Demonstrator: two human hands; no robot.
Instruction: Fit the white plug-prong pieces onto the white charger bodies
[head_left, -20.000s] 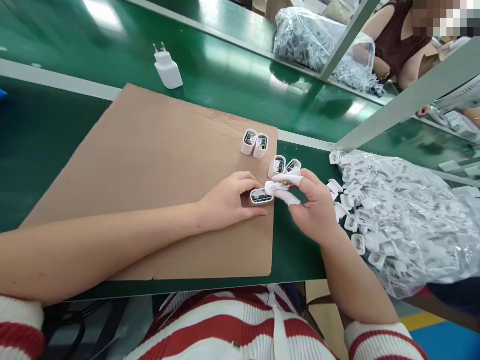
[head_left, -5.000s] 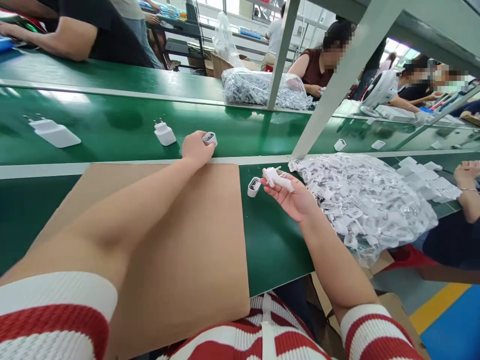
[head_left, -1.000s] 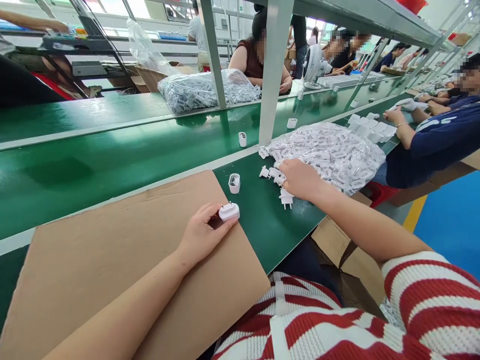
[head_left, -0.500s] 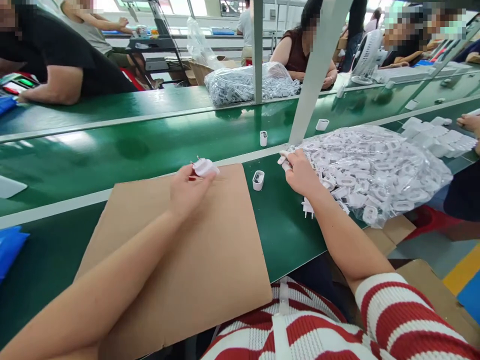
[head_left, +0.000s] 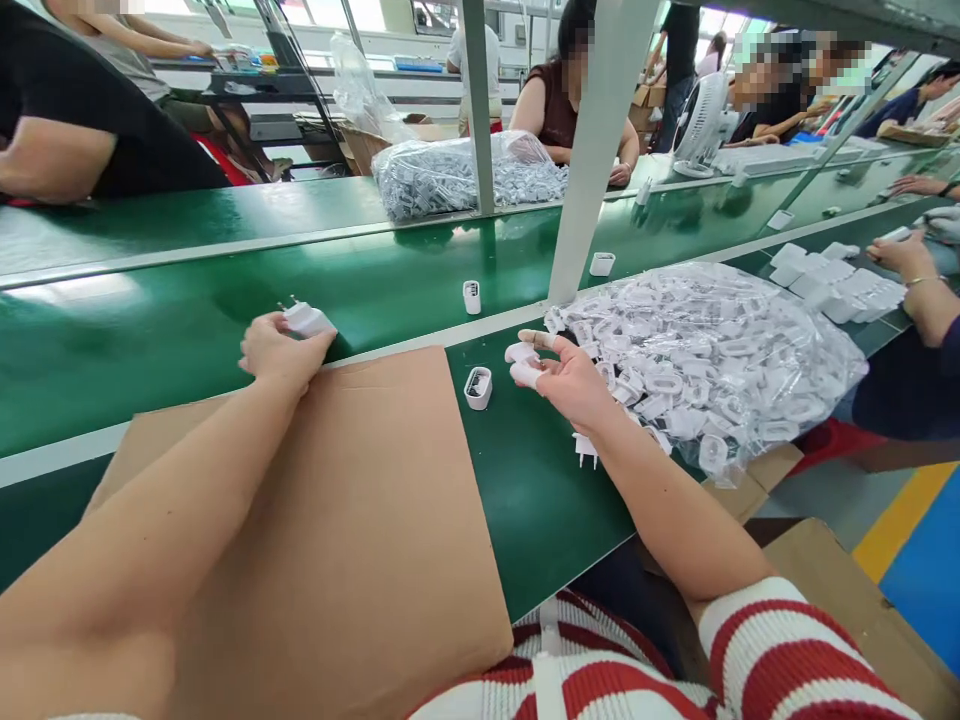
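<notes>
My left hand point(head_left: 283, 352) grips a white plug adapter point(head_left: 307, 320), its metal pins pointing up and away, over the near edge of the green belt. My right hand point(head_left: 574, 380), with white covers on some fingertips, pinches a small white plastic piece point(head_left: 520, 353) left of the plastic bag. Between the hands, an open white housing point(head_left: 478, 388) stands on the green table, right of the cardboard sheet point(head_left: 375, 500). A white part with two pins point(head_left: 586, 450) lies partly beneath my right wrist.
A clear bag full of white parts point(head_left: 720, 350) lies at the right. Two white housings point(head_left: 471, 297) point(head_left: 602, 264) are on the belt point(head_left: 375, 285). A metal post point(head_left: 592, 150) rises from the belt's edge. A co-worker's hand point(head_left: 904, 255) is at far right.
My left hand has moved left with the adapter, off the cardboard to over the belt. My right hand has drawn back from the bag with a small white piece. The view has shifted.
</notes>
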